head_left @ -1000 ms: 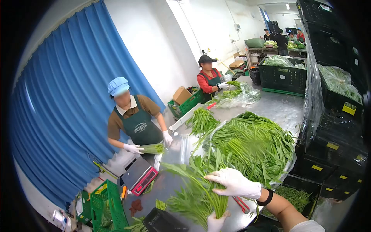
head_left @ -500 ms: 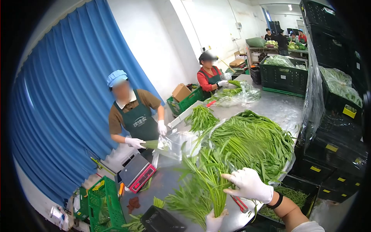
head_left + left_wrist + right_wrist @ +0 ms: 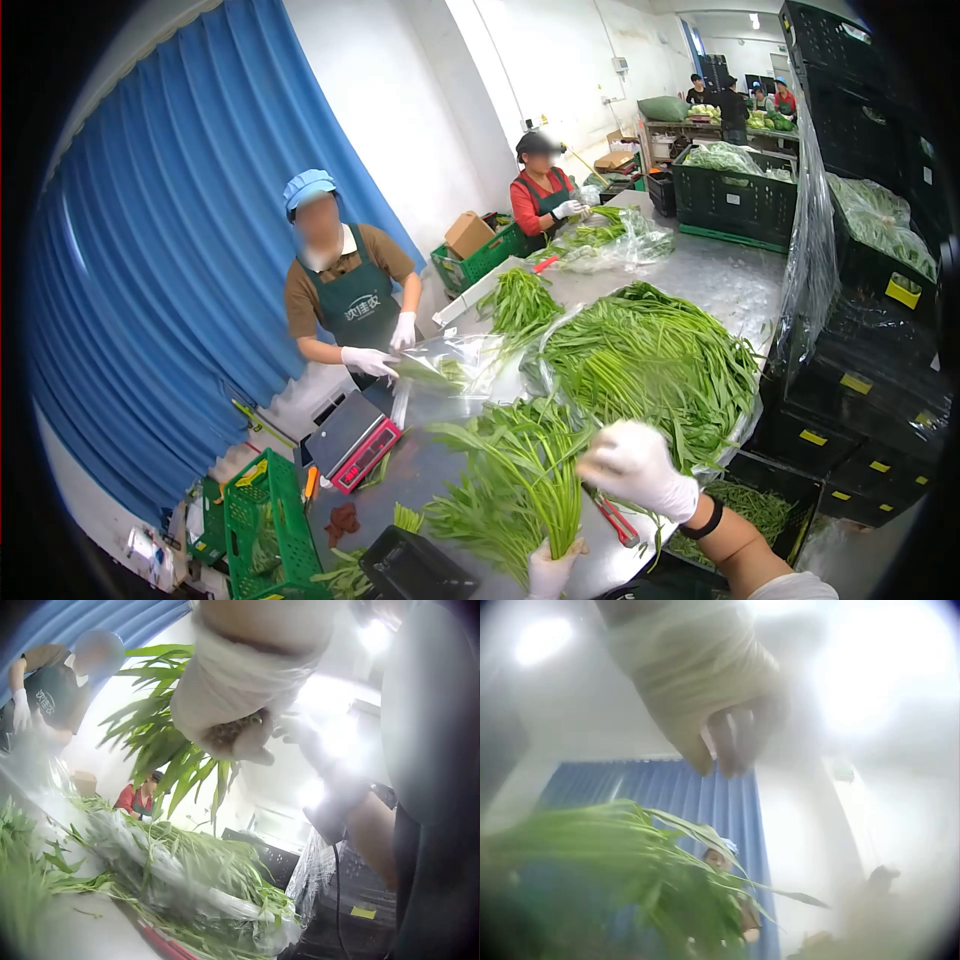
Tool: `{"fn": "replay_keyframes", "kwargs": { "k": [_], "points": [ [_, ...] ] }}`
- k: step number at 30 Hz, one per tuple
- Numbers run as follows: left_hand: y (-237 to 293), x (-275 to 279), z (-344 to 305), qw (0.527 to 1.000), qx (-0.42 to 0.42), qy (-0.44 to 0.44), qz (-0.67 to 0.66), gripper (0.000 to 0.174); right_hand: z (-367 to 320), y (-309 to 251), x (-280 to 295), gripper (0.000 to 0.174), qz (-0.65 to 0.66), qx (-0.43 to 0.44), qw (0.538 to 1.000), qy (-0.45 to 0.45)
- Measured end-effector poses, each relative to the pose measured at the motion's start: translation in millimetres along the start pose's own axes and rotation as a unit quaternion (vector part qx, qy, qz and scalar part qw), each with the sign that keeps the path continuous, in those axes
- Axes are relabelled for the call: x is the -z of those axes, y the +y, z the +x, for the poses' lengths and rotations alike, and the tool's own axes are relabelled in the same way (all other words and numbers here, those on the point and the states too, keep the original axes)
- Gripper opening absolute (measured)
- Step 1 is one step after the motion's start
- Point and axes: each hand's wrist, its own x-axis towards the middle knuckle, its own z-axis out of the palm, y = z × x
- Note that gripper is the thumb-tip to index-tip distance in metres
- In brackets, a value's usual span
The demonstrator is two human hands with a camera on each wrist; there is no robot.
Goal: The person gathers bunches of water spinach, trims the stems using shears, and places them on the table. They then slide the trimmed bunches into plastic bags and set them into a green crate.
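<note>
At the table's near side, my gloved left hand (image 3: 550,572) grips a bunch of long-stemmed leafy greens (image 3: 545,480) low on the stems. In the left wrist view the cut stem ends (image 3: 236,731) show inside the curled fingers of that hand, leaves spreading beyond. My gloved right hand (image 3: 640,470), blurred, hovers just right of the bunch. From the right wrist view its fingers (image 3: 735,739) are loosely bent, nothing visible between them, with blurred leaves below. More loose greens (image 3: 480,525) lie under and left of the bunch.
A large pile of greens (image 3: 655,375) lies beyond my right hand, a red cutter (image 3: 617,522) nearer. Left are a red scale (image 3: 365,450), a black tray (image 3: 415,565) and a green crate (image 3: 265,540). Across the table, a person handles a clear bag (image 3: 455,365). Black crates (image 3: 850,400) stand right.
My right hand has come off the bunch and moved right and up; its pointing finger is now bent in. The left hand keeps its grip. The person opposite has brought greens into a clear bag.
</note>
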Motion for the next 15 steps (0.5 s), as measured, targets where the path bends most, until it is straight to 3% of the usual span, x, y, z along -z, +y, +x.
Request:
{"fn": "replay_keyframes", "kwargs": {
  "k": [1, 5, 7, 9, 11, 14, 15],
  "points": [
    [7.9, -1.3, -1.7, 1.0, 0.023, -0.004, 0.0, 0.027, -0.6, -11.1, -7.3, 0.017, 0.036, -0.001, 0.999, -0.037],
    [0.9, -1.7, -0.1, 1.0, 0.014, -0.003, 0.014, 0.026, -8.7, -18.2, -42.4, 0.019, -0.022, -0.054, 0.998, -0.038],
    [2.5, -1.5, -1.5, 1.0, -0.011, 0.009, 0.011, 0.022, -12.8, -12.7, -52.1, 0.018, 0.115, -0.1, 0.988, -0.021],
    [4.9, -0.8, -3.6, 1.0, -0.001, 0.005, 0.0, 0.022, -16.1, -14.9, -52.7, 0.017, 0.112, -0.102, 0.988, -0.025],
    [4.4, -0.8, -5.4, 1.0, 0.01, -0.002, -0.013, 0.021, -20.8, -17.4, -54.1, 0.018, 0.038, -0.038, 0.999, 0.003],
    [2.1, 0.7, -2.5, 0.999, 0.031, -0.018, -0.031, 0.021, -30.0, -27.2, -46.1, 0.02, -0.046, -0.018, 0.999, 0.004],
    [3.1, 5.3, 0.2, 0.994, 0.08, -0.042, -0.061, 0.021, -32.0, -27.6, -44.9, 0.02, -0.046, -0.018, 0.999, 0.003]
  ]
}}
